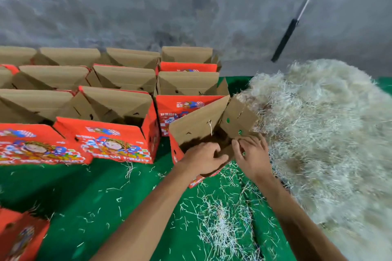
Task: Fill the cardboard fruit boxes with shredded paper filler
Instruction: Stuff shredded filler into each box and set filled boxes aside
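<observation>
An open red cardboard fruit box (197, 121) stands tilted on the green floor, right beside a big pile of pale shredded paper (322, 133). My left hand (203, 158) grips the box's near flap at its front edge. My right hand (252, 154) grips the near right corner of the same box, against the pile. The box's inside looks dark; a few strands hang on its inner wall.
Several open red fruit boxes (110, 121) stand in rows to the left and behind. One more box (19, 235) sits at the lower left. Loose paper strands (224, 222) litter the green mat (106, 195). A black-handled pole (285, 40) leans on the grey wall.
</observation>
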Motion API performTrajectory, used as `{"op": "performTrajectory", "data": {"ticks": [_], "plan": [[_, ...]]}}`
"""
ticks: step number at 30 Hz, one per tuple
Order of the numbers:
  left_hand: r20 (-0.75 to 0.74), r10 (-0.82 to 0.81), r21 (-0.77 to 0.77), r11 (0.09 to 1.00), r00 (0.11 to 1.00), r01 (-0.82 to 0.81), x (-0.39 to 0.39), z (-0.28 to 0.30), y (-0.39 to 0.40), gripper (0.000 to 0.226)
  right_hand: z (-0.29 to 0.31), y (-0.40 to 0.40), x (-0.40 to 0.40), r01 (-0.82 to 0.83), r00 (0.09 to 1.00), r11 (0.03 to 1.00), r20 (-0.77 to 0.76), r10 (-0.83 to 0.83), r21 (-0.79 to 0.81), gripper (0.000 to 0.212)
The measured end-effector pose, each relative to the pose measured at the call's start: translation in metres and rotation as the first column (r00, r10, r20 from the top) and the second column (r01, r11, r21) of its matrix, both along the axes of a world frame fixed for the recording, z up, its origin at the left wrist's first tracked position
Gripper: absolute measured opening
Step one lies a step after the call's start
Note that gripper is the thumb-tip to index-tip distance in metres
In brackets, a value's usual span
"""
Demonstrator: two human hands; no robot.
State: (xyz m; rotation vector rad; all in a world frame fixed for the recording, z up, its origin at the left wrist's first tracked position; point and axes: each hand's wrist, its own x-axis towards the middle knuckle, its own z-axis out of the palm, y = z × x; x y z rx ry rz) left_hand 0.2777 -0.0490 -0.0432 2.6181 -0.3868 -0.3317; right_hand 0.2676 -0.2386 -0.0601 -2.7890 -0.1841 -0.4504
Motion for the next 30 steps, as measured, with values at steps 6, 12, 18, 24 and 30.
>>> {"op": "performTrajectory", "data": {"ticks": [6,12,18,24,30], "plan": [[-0.197,-0.054,0.290,0.951,0.979,0.111,-0.012,-0.001,-0.009,0.125,-0.017,-0.004,-0.018,0.005,0.999,1.000,0.034,-0.004,-0.024,0.035],[-0.216,-0.047,0.310,0.944,0.975,0.114,-0.039,0.007,0.007,0.051,-0.003,-0.001,-0.036,-0.035,0.999,0.996,-0.001,0.035,-0.085,0.043],[-0.382,-0.079,0.147,0.979,0.921,0.144,-0.081,0.018,0.025,0.034,0.030,0.003,-0.056,0.044,0.968,0.999,-0.247,-0.045,-0.011,0.041],[-0.452,-0.047,0.046,0.996,0.891,0.076,-0.113,0.035,0.076,0.026,0.050,0.008,-0.093,0.058,0.964,0.998,-0.261,-0.047,0.034,0.029],[-0.479,-0.038,-0.004,0.999,0.877,0.041,-0.150,0.044,0.120,0.032,0.061,0.029,-0.117,-0.117,0.928,0.983,-0.369,0.057,-0.141,0.034]]}}
